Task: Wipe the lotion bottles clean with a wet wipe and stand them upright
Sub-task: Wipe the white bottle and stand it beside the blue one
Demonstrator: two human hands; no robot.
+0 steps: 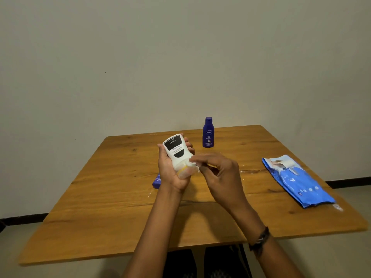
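Wiping is the step in hand — the left hand (172,173) clamps the white lotion bottle (176,152) cap-down above mid-tabletop (112,197), the right hand (218,173) pinching the wet wipe (192,167) at its neck. Next: stand it by the upright Nivea bottle (208,133) — far edge.

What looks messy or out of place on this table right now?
White smears streak the table near the right hand, and a white speck lies by the wipes pack. A blue bottle lies flat, half hidden behind the left hand.

Plain room: wooden table (120,197), bare wall (180,57).
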